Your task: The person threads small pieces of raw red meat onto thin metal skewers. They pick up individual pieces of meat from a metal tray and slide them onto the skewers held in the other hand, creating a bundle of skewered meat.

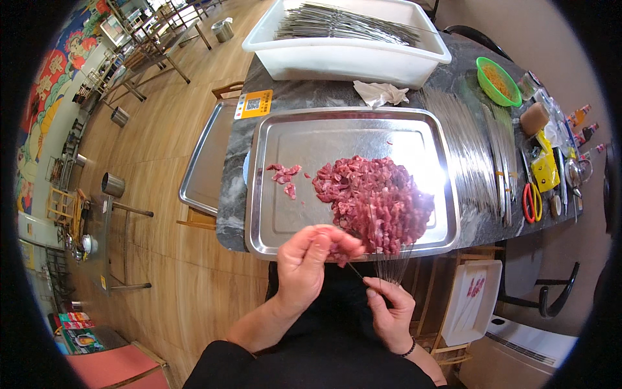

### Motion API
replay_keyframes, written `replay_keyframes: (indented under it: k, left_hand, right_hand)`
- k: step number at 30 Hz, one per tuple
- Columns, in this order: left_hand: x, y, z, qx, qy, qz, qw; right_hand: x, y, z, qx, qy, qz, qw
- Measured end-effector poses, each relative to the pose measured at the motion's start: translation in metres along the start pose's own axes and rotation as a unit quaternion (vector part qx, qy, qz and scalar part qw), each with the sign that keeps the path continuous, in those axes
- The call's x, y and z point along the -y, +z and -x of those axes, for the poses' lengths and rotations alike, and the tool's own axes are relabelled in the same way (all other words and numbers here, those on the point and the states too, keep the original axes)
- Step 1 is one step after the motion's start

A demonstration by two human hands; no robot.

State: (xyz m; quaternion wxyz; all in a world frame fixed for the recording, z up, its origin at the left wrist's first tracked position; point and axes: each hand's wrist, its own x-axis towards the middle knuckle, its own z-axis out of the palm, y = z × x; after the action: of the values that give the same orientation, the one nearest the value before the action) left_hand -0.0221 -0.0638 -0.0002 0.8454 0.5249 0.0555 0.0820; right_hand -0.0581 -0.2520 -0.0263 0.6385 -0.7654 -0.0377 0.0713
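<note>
My left hand (306,267) is curled around pieces of raw red meat (338,255) at the near edge of a steel tray (285,223). The thumb and fingers of my right hand (392,314) pinch a thin metal skewer (355,270), whose far end runs up to the meat in my left hand. A heap of diced meat (363,185) covers the tray's middle and right. Beside my right hand, several skewers (392,267) stick out over the near rim, with meat lined up at their far ends. A few loose meat bits (285,174) lie to the left.
A white tub (343,61) of skewers stands behind the tray, a crumpled tissue (379,94) before it. Rightward lie bare skewers (463,142), scissors (532,201) and a green bowl (499,81). Lower right, a white tray (476,305) holds meat skewers. Another steel tray (206,165) sits left.
</note>
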Motion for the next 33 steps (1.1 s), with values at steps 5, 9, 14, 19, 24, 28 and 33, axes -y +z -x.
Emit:
replay_keyframes:
  k: [5,9,14,19,24,28,33]
  left_hand:
    - [-0.021,-0.033,-0.065,0.165,0.158,-0.493,0.840]
    - [-0.029,-0.041,-0.118,0.110,0.253,-0.672,0.687]
    - [-0.023,-0.051,-0.126,0.127,0.252,-0.655,0.701]
    - [-0.040,-0.050,-0.097,0.048,-0.124,-0.092,0.987]
    - [-0.032,-0.039,-0.071,0.056,-0.085,0.040,0.994]
    - [-0.027,-0.036,-0.065,0.037,-0.053,0.032,0.997]
    - [-0.026,-0.034,-0.060,0.020,-0.024,0.054,0.998]
  right_hand:
    - [-0.008,-0.012,-0.004,-0.074,0.031,-0.013,0.997]
    - [-0.015,-0.014,-0.006,-0.088,0.041,-0.033,0.995]
    - [-0.013,-0.016,-0.009,-0.059,-0.004,0.004,0.998]
    - [-0.004,-0.018,-0.009,-0.029,-0.022,0.028,0.999]
    - [0.006,-0.014,-0.008,-0.012,-0.013,0.044,0.999]
    - [0.008,-0.015,-0.005,-0.009,-0.002,0.054,0.999]
    - [0.009,-0.016,-0.002,-0.009,-0.026,0.052,0.998]
